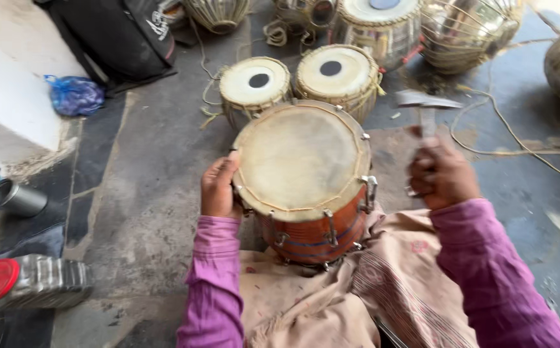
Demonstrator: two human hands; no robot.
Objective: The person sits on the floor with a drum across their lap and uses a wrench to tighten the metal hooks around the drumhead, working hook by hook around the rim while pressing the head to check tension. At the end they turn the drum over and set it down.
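An orange wooden drum [312, 225] with a pale skin head and metal hooks rests on my lap, tilted toward me. My left hand [220, 187] grips the drum's left rim. My right hand [441, 175] is raised to the right of the drum and closed on the handle of a small metal hammer [427, 102], whose head points up and away, blurred by motion.
Two small drums with black centre spots [255, 82] [339, 72] stand just beyond the orange drum. Shiny metal drum shells [466, 29] and loose cords lie at the back right. A black bag [122, 32], blue plastic bag [74, 95], metal cup [14, 197] and red-capped jar [32, 282] sit at left.
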